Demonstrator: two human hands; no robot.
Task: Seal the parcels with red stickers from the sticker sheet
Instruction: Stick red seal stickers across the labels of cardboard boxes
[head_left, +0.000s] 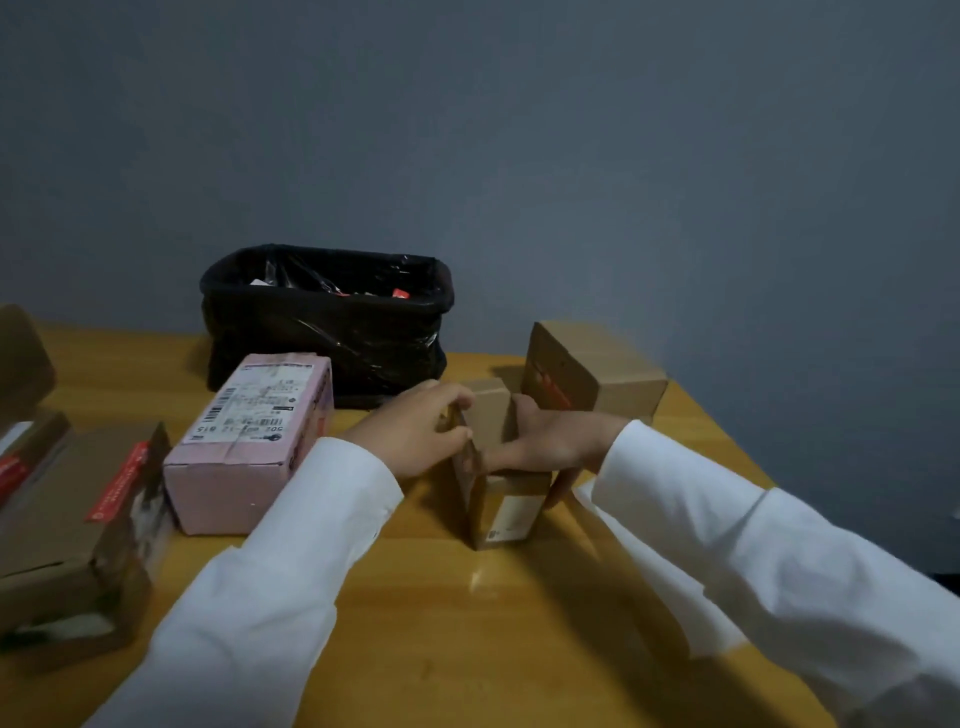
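Head view, parcel: a small brown box (493, 470) is standing upright on the wooden table (426, 618), between both hands.
Left hand (415, 431): its fingers are curling around the box's left top edge.
Right hand (550, 441): its fingers are gripping the box's right side, thumb over the top.
Nearby: a pink box (249, 441) is lying left; a black-lined bin (327, 317) is sitting behind.

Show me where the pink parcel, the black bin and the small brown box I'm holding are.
pink parcel (254, 415): head view, on its top label.
black bin (332, 338): head view, on its front wall.
small brown box (506, 512): head view, on its near face.
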